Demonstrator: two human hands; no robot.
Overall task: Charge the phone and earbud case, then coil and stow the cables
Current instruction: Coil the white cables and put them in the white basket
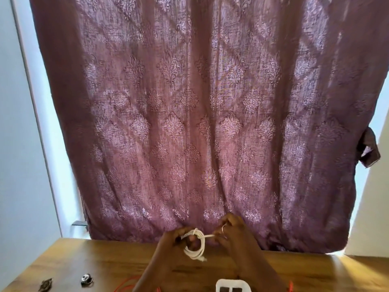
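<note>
A white cable [196,248] is wound into a small coil held up above the wooden table [84,262]. My left hand [175,242] grips the coil on its left side. My right hand [230,232] pinches the cable's loose end and holds it taut to the right of the coil; a ring shows on one finger. A red-orange cable [126,284] lies on the table under my left forearm, and another red bit [291,286] shows at the right. A white object with dark panels [232,285] sits at the bottom edge, partly cut off.
A maroon patterned curtain [210,123] hangs right behind the table's far edge. Two small metallic items, a dark ornament [45,285] and a round shiny piece [86,280], lie at the table's left front.
</note>
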